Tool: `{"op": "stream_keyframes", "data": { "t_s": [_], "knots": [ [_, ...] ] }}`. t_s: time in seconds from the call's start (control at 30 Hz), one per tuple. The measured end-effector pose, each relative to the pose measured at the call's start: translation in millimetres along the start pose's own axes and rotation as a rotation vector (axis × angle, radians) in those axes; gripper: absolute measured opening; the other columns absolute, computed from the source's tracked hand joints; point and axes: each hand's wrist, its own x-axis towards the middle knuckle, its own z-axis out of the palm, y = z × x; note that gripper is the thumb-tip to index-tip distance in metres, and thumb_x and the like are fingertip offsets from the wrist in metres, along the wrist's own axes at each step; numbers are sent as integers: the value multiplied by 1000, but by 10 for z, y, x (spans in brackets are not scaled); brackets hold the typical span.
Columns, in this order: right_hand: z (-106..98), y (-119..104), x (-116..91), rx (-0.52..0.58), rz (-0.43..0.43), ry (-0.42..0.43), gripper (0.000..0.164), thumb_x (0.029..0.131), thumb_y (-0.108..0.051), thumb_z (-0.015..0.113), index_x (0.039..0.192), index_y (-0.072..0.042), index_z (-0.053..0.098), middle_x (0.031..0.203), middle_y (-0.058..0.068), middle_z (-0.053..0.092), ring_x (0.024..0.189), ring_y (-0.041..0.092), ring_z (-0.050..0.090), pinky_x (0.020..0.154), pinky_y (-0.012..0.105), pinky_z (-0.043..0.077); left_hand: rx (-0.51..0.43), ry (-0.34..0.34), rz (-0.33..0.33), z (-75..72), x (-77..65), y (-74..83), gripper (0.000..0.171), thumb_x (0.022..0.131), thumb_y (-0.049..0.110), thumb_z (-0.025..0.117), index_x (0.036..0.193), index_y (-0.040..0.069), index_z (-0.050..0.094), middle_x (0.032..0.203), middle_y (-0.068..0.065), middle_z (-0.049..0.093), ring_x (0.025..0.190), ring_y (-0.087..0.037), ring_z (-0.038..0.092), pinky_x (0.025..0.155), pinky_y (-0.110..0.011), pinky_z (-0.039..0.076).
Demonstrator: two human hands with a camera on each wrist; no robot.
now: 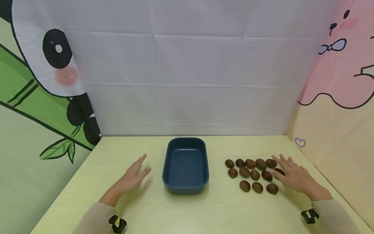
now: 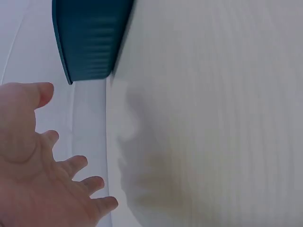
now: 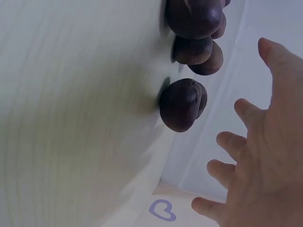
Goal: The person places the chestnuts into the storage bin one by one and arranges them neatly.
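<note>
Several brown chestnuts [image 1: 255,175] lie in three loose rows on the right part of the table. Over their right end hovers my right hand [image 1: 296,177], fingers spread and holding nothing; it partly hides one chestnut in the head view. In the right wrist view, a dark chestnut [image 3: 180,105] lies beyond the spread fingertips. A deep blue rectangular bin [image 1: 185,165] stands at the table's middle with nothing inside. To its left is my left hand [image 1: 131,178], palm turned toward the bin, its fingers apart and grasping nothing. The bin's ribbed side [image 2: 94,42] shows in the left wrist view.
The pale yellow table [image 1: 216,214] ends at a white cloth backdrop [image 1: 193,65]. Cartoon-printed cloth stands at both sides, with a panda [image 1: 35,58] at left and a pink figure [image 1: 344,74] at right.
</note>
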Motion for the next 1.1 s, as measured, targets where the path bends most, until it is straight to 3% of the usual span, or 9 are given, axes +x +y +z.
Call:
{"op": "stream_keyframes", "data": {
  "t_s": [0.13, 0.23, 0.57, 0.8, 1.1],
  "knots": [
    [2, -27, 8, 36, -7, -6, 70, 103, -52, 47, 155, -8, 34, 155, 33, 28, 136, 61, 25, 90, 83, 23, -160, -29, -23, 61, 65, 84, 71, 108, 39, 42, 162, 9, 6, 162, -28, 8, 147, -49, 6, 112, -67, 10],
    [-5, -51, 9, 62, -19, 1, 68, 103, -50, 47, 155, -7, 35, 154, 33, 29, 136, 61, 26, 89, 84, 23, -261, -43, -84, 112, 112, 165, 71, 108, 42, 42, 162, 14, 6, 163, -26, 9, 148, -47, 8, 113, -65, 12],
    [20, -68, 8, 104, -49, 22, 63, 105, -45, 47, 153, -6, 38, 154, 33, 30, 136, 60, 28, 88, 85, 23, -691, -70, -204, 335, 306, 303, 65, 107, 33, 44, 161, 19, 10, 163, -23, 10, 143, -49, 26, 106, -59, 35],
    [41, -100, 45, 126, -57, 23, 62, 105, -45, 47, 152, -6, 40, 155, 31, 31, 137, 58, 29, 90, 83, 23, -780, -72, -275, 468, 375, 353, 66, 104, 26, 48, 161, 19, 14, 156, -25, 30, 139, -43, 39, 95, -52, 47],
    [32, -249, 173, 138, -118, 24, 61, 105, -42, 48, 150, -2, 43, 152, 32, 35, 136, 56, 32, 95, 77, 29, -878, -132, -259, 506, 377, 321, 62, 105, 25, 44, 160, 23, 15, 154, -21, 37, 134, -34, 48, 100, -52, 43]
  ]
}}
